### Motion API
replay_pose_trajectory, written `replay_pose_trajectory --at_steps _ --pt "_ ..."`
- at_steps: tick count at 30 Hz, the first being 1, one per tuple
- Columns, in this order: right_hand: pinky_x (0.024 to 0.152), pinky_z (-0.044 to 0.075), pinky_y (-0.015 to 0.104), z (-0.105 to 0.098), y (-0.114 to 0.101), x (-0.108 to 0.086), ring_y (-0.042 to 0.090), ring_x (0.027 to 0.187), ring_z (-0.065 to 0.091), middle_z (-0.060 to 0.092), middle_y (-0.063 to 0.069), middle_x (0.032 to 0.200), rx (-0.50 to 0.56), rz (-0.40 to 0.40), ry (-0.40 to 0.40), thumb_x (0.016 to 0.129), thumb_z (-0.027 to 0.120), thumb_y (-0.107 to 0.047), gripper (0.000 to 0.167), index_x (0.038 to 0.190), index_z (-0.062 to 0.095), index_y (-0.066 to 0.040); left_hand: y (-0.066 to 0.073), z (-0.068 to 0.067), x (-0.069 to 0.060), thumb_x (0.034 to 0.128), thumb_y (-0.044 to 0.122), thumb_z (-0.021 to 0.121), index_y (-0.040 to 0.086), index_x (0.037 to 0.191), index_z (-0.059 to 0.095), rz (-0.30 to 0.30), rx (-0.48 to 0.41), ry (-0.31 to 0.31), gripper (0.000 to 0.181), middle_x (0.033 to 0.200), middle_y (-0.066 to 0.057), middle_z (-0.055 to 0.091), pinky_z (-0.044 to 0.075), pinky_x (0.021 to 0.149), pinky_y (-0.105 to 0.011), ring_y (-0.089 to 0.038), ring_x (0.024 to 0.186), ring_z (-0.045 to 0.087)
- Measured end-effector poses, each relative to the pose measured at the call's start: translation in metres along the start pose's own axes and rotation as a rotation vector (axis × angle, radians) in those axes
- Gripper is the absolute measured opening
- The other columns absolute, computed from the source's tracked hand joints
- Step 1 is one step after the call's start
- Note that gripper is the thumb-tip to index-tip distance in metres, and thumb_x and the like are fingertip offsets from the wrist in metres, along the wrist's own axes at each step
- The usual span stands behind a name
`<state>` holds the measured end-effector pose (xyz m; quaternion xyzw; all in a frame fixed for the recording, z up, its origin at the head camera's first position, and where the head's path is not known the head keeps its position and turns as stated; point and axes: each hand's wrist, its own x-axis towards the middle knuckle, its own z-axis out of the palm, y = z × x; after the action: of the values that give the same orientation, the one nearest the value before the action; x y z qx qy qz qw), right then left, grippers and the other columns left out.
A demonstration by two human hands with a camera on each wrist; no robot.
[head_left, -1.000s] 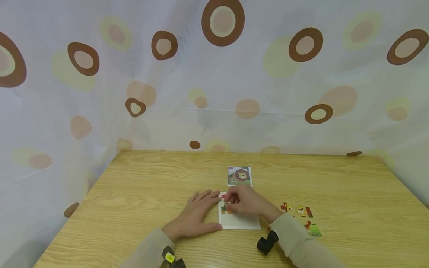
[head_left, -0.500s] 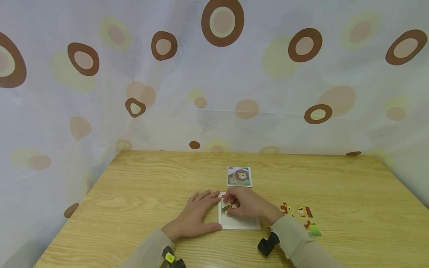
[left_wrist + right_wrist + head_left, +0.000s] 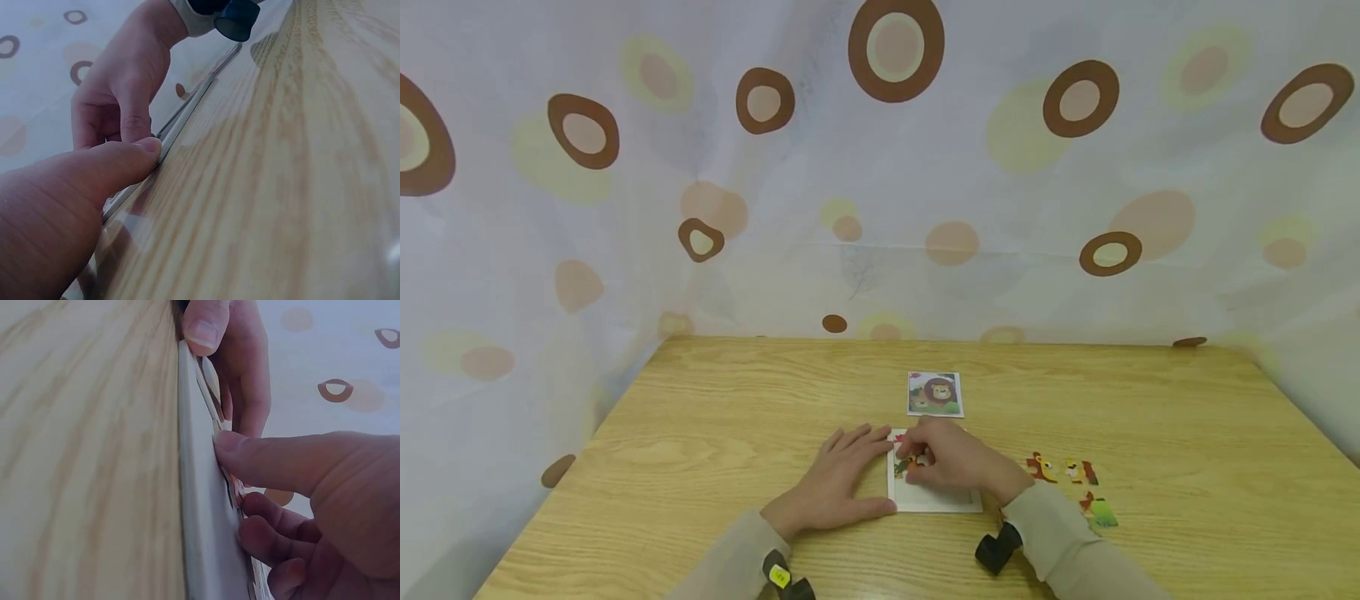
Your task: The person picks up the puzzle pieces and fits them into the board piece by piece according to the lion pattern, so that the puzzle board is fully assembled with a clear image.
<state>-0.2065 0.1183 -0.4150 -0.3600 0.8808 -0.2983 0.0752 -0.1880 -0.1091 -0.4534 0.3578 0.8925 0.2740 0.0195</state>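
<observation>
A white puzzle board (image 3: 936, 501) lies flat on the table, with several colourful jigsaw pieces (image 3: 901, 469) in its upper left part. My left hand (image 3: 833, 490) lies with fingers spread along the board's left side. Its thumb (image 3: 134, 161) touches the board's near corner. Over the board, my right hand (image 3: 953, 454) has its thumb and curled fingers pinching a jigsaw piece, mostly hidden beneath the hand. In the right wrist view, the right thumb (image 3: 250, 453) and fingertips sit close against the pieces on the white board (image 3: 203, 512).
Behind the board lies a picture card (image 3: 935, 394) showing a lion. To the right are several loose jigsaw pieces (image 3: 1042, 467), some partly hidden by the right forearm. A patterned curtain (image 3: 880, 200) stands at the wooden table's (image 3: 737, 392) back edge.
My right hand has shifted very slightly toward me over the board, its thumb slightly lower. The left hand stays in place.
</observation>
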Motion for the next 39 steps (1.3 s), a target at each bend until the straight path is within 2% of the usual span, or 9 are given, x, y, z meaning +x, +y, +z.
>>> replay_pose_trajectory --at_steps 10,19,26,32,39 --pt "0.058 0.041 0.017 0.001 0.0 0.002 0.003 0.065 0.044 0.056 -0.002 0.079 -0.018 -0.022 0.009 0.085 0.073 -0.01 0.015 0.099 0.073 -0.006 -0.002 -0.003 0.0 0.0847 0.053 0.064 0.012 0.145 0.042 0.008 0.009 0.011 0.076 0.157 -0.003 0.032 0.012 0.116 -0.061 -0.031 0.146 0.023" --pt "0.057 0.041 0.018 0.005 0.003 0.005 0.002 0.061 0.043 0.053 -0.003 0.076 0.001 -0.009 0.03 0.086 0.072 -0.012 0.034 0.115 0.059 -0.004 -0.004 -0.004 -0.001 0.0847 0.055 0.063 0.014 0.145 0.042 -0.007 0.017 0.014 0.076 0.156 -0.003 0.033 0.012 0.116 -0.06 -0.03 0.146 0.023" --pt "0.052 0.036 0.017 0.005 0.003 0.005 0.0 0.056 0.038 0.047 -0.007 0.066 0.006 -0.005 0.038 0.087 0.072 -0.014 0.026 0.108 0.059 -0.005 -0.005 -0.004 -0.001 0.0852 0.054 0.063 0.013 0.144 0.043 -0.008 0.012 0.015 0.075 0.157 -0.002 0.032 0.012 0.116 -0.06 -0.03 0.146 0.023" --pt "0.054 0.04 0.016 0.003 0.009 0.002 -0.001 0.058 0.041 0.049 -0.008 0.069 0.04 -0.028 0.057 0.088 0.07 -0.014 0.02 0.105 0.061 -0.008 -0.005 -0.002 0.0 0.0848 0.055 0.063 0.013 0.144 0.043 0.0 0.011 0.021 0.075 0.156 -0.002 0.033 0.013 0.116 -0.061 -0.031 0.145 0.025" --pt "0.054 0.041 0.019 -0.008 0.017 -0.013 0.001 0.058 0.043 0.051 -0.007 0.07 0.114 0.037 0.066 0.093 0.062 -0.012 0.009 0.102 0.061 -0.01 -0.001 0.0 0.001 0.0837 0.055 0.064 0.014 0.144 0.045 0.001 0.012 0.019 0.075 0.156 -0.003 0.034 0.012 0.116 -0.06 -0.032 0.145 0.025"
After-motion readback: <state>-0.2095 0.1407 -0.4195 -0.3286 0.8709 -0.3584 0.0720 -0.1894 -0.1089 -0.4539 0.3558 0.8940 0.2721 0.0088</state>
